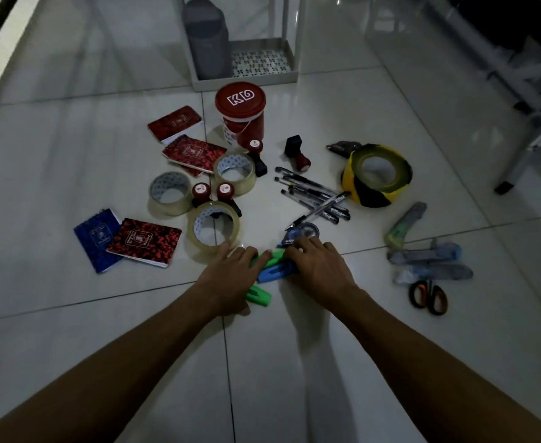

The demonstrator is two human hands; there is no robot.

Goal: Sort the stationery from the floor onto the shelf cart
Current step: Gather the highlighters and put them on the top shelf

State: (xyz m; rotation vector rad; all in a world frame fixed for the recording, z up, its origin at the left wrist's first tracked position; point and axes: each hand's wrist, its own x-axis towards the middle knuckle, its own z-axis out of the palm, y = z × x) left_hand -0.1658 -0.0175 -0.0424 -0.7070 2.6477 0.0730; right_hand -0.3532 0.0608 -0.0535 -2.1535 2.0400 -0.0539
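1. So both hands are down on the little pile of green and blue highlighters (270, 266), which lies on the floor nearest the person, well short of the shelf cart (245, 75) at the far end of the spread.
2. Left hand (230, 276) lies mostly flat over the green ones, fingers spread and only lightly bent; can't tell if it actually has one pinched underneath.
3. Right hand (318, 266) covers the blue end, fingers curved over it, more a press than a proper grab as far as I can see.
4. Best bet imo: rake them together side by side first, then close one hand round the whole bunch so none roll off.
5. Just beyond the highlighters, toward the cart, sit the correction tape (304, 233) and a clear tape roll (213, 227), so sweep inward to avoid knocking them.
6. Further toward the cart: pens (310, 193), notebooks (144, 241), red bucket (242, 115).
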